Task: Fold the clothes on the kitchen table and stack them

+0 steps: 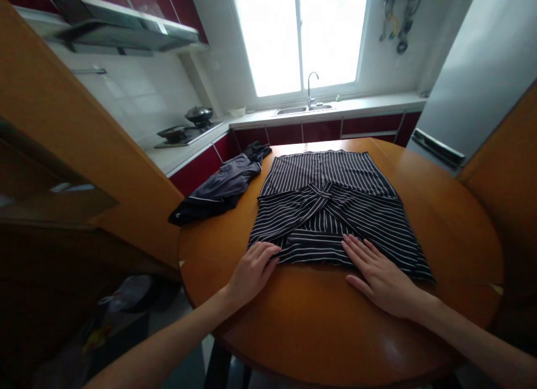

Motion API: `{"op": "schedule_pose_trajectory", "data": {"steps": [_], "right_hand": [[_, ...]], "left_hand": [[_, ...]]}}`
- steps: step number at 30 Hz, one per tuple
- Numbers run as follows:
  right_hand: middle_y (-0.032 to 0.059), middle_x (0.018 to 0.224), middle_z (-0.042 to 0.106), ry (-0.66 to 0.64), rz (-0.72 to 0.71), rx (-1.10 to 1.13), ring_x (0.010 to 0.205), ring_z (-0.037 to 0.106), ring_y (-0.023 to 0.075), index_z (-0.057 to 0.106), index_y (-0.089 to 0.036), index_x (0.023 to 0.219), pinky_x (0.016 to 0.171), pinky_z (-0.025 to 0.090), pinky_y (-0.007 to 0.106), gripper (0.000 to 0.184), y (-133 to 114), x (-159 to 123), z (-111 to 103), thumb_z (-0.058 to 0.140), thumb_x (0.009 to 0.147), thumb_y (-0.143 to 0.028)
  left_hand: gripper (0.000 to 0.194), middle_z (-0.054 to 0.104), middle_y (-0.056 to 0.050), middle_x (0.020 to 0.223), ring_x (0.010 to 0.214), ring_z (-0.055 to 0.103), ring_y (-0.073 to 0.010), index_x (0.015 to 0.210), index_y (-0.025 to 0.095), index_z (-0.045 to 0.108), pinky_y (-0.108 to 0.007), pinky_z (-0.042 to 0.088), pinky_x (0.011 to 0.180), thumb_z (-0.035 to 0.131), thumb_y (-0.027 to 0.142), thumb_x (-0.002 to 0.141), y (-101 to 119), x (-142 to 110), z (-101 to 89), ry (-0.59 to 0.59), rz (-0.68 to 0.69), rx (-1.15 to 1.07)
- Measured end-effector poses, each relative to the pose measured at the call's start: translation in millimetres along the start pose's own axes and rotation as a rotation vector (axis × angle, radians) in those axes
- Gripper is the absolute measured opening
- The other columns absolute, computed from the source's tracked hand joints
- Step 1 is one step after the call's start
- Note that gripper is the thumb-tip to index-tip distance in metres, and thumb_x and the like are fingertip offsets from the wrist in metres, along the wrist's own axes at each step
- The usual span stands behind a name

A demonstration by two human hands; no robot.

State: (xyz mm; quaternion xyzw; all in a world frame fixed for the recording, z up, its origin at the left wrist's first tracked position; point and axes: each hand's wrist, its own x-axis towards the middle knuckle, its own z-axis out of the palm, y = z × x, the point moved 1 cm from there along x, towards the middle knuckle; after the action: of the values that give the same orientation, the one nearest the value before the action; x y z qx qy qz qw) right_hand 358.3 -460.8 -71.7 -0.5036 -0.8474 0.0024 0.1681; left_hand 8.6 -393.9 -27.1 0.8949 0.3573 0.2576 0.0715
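A black shirt with white stripes lies spread on the round wooden table, its sleeves folded inward so that they cross near the middle. Its near edge is turned up in a narrow band. At the near left corner, my left hand has its fingers curled over the cloth with the thumb close beneath, pinching it. My right hand rests flat on the near edge, right of the middle, fingers stretched out and thumb on the bare wood.
A heap of dark grey and black clothing lies at the table's left edge. Beyond stand a counter with a sink, a stove with a lidded pan, and a fridge at right. Bags sit on the floor at left.
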Motion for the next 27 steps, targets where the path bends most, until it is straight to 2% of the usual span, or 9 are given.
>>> {"op": "schedule_pose_trajectory", "data": {"steps": [1,3,7,11,15,23,25,27], "right_hand": [[0.006,0.168,0.017,0.005,0.0,-0.001,0.154,0.019,0.0262,0.003,-0.025,0.163,0.125,0.026,0.049,0.075,-1,0,0,0.043,0.104,-0.047],[0.0054,0.168,0.018,0.013,0.001,-0.001,0.154,0.021,0.0261,0.003,-0.026,0.163,0.125,0.026,0.049,0.075,-1,0,0,0.043,0.104,-0.047],[0.0051,0.168,0.019,0.01,0.005,-0.013,0.153,0.022,0.0258,0.002,-0.027,0.163,0.124,0.027,0.049,0.075,0,0,1,0.043,0.104,-0.046],[0.0052,0.168,0.017,-0.003,0.0,-0.027,0.154,0.02,0.0256,0.001,-0.027,0.163,0.125,0.026,0.049,0.075,1,0,1,0.042,0.104,-0.047],[0.0052,0.168,0.018,-0.006,0.004,-0.011,0.154,0.019,0.0251,0.003,-0.026,0.163,0.125,0.025,0.048,0.073,0,0,0,0.041,0.104,-0.046],[0.0071,0.168,0.02,-0.025,0.025,0.03,0.154,0.018,0.0257,0.011,-0.023,0.164,0.125,0.024,0.049,0.072,-2,3,-6,0.044,0.103,-0.044],[0.0081,0.167,0.022,-0.031,0.035,0.035,0.154,0.019,0.0256,0.014,-0.021,0.164,0.125,0.023,0.049,0.071,-4,4,-9,0.045,0.103,-0.042],[0.0099,0.166,0.023,-0.028,0.047,0.026,0.154,0.018,0.0262,0.017,-0.019,0.163,0.125,0.023,0.05,0.071,-9,6,-13,0.046,0.102,-0.039]], "left_hand": [[0.016,0.068,-0.007,0.106,0.1,0.064,-0.0217,0.113,0.022,0.063,-0.039,0.054,0.091,0.052,0.024,0.101,-5,-7,-4.6,0.05,-0.08,0.006],[0.009,0.067,-0.005,0.098,0.094,0.063,-0.0217,0.104,0.022,0.064,-0.038,0.055,0.086,0.06,0.026,0.097,-13,-16,-11.2,0.058,-0.184,-0.007],[0.008,0.069,-0.003,0.097,0.094,0.063,-0.0213,0.099,0.023,0.068,-0.036,0.053,0.086,0.063,0.026,0.094,-25,-22,-14.8,-0.043,-0.215,-0.097],[0.013,0.07,-0.003,0.087,0.083,0.064,-0.0198,0.09,0.021,0.07,-0.032,0.051,0.077,0.059,0.028,0.094,-36,-14,-16.2,-0.02,-0.307,-0.145],[0.019,0.07,-0.003,0.084,0.078,0.064,-0.0198,0.086,0.021,0.069,-0.032,0.049,0.074,0.057,0.033,0.094,-43,-7,-17.5,-0.054,-0.384,-0.129],[0.015,0.062,-0.003,0.078,0.073,0.058,-0.0213,0.083,0.021,0.059,-0.035,0.048,0.071,0.054,0.03,0.094,-41,-5,-11.1,-0.113,-0.286,0.165],[0.011,0.063,-0.005,0.085,0.079,0.06,-0.0226,0.087,0.021,0.059,-0.037,0.05,0.075,0.054,0.029,0.094,-39,-3,-12.3,-0.071,-0.234,0.182],[0.013,0.065,-0.008,0.1,0.093,0.062,-0.0248,0.101,0.02,0.062,-0.041,0.052,0.085,0.054,0.028,0.095,-33,0,-14.0,0.0,-0.125,0.183]]}}
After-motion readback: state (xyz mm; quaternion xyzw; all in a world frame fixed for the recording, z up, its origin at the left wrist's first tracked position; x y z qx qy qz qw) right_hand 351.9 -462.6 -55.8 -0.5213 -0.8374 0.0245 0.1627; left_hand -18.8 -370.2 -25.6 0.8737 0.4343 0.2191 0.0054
